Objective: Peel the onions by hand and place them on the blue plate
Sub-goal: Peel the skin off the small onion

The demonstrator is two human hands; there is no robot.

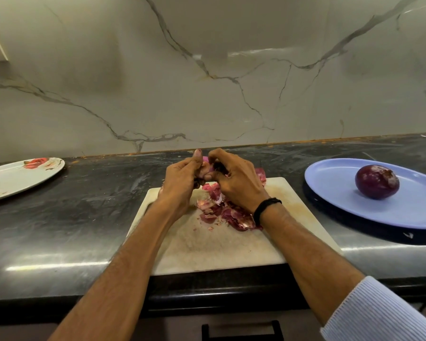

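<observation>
Largely hidden, the onion (207, 166) is gripped between the curled left fingers (197, 156) and right fingers (219, 154).

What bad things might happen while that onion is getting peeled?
The onion is mostly hidden between the left hand and right hand, held above the cutting board; it might slip out and roll onto the counter. The pile of peels lies right under the hands, so loose bits could stick to the onion and ride onto the blue plate beside the finished onion.
</observation>
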